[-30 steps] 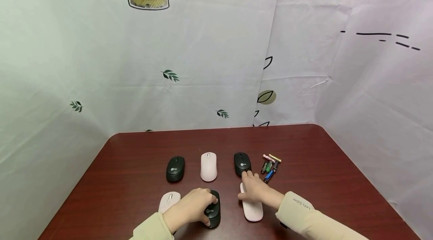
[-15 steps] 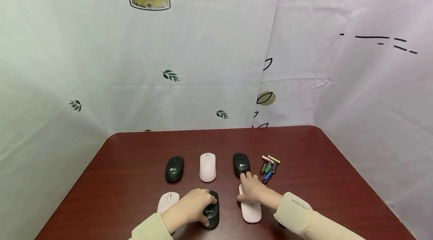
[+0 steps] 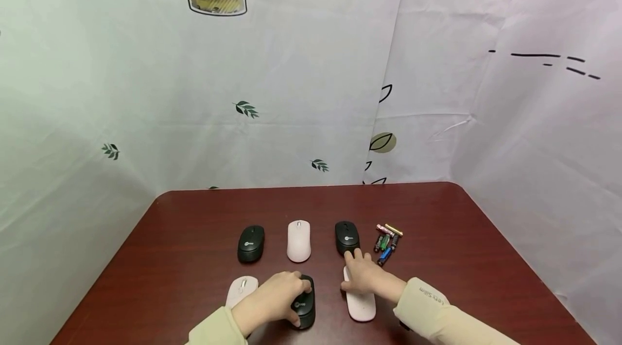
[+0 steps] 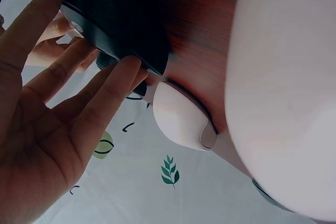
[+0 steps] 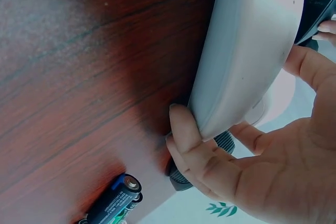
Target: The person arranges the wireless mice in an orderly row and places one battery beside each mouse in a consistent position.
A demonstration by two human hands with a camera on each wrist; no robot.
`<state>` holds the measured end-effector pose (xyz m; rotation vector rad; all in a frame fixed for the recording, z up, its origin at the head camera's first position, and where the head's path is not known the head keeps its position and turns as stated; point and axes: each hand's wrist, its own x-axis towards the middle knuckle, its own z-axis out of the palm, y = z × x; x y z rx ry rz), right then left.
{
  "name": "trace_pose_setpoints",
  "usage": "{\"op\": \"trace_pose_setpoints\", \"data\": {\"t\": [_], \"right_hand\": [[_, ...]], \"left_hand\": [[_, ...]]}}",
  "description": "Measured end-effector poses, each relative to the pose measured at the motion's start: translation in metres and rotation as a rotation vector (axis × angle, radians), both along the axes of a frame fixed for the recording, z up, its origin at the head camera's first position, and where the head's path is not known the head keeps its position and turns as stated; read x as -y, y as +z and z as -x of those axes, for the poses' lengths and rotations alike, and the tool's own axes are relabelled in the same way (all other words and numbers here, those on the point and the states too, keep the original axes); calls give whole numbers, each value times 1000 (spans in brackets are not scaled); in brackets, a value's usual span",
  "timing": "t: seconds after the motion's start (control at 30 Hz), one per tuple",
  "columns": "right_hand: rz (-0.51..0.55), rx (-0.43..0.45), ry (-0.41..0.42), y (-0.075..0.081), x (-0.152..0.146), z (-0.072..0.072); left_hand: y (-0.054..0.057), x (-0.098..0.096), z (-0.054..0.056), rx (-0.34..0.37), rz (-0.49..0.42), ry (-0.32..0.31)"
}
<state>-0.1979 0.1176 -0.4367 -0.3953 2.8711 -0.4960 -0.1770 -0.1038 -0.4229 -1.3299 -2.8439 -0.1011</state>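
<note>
My left hand point(image 3: 278, 295) holds a black computer mouse point(image 3: 306, 307) in the front row, thumb at its near end and fingers over its far side. In the left wrist view the fingertips lie along that mouse's edge point(image 4: 113, 30). To the right, my right hand point(image 3: 363, 274) grips a white mouse point(image 3: 361, 308) around its far end. The right wrist view shows fingers and thumb at both sides of this white mouse point(image 5: 247, 51). Another white mouse point(image 3: 239, 288) lies left of my left hand, partly hidden by it.
Behind the hands stand a black mouse point(image 3: 251, 244), a white mouse point(image 3: 298, 241) and another black mouse point(image 3: 347, 236) in a row. Several small batteries point(image 3: 387, 238) lie in a cluster at the back right. A pale printed cloth point(image 3: 311, 75) hangs behind the reddish-brown table point(image 3: 194, 215).
The head view has shifted very slightly. Both hands stay on the same two mice, and nothing on the table has visibly moved.
</note>
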Motion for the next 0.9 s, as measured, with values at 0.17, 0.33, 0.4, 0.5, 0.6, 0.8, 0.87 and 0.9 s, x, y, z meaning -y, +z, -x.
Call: {"op": "trace_pose_setpoints", "data": {"t": [0.17,0.33,0.4,0.5,0.6,0.8,0.87,0.9], "right_hand": [[52,50,43,8,-9,2],[123,101,127,17,-21,4],[136,97,162,20,-26,5],[149,76,209,22,-33,8],[164,6,264,23,-40,13],[202,-153,333,21,-56,21],[207,-201,326,19,-62,24],[215,-221,315,18,-64,25]], "left_hand": [[2,-1,3,14,-12,4],[3,0,7,102,-47,26],[5,1,10,139,-49,32],[9,1,15,181,-42,34],[13,0,20,184,-36,26],[17,-8,25,163,-69,-10],[17,-13,24,164,-100,-16],[16,-16,24,167,-118,-16]]}}
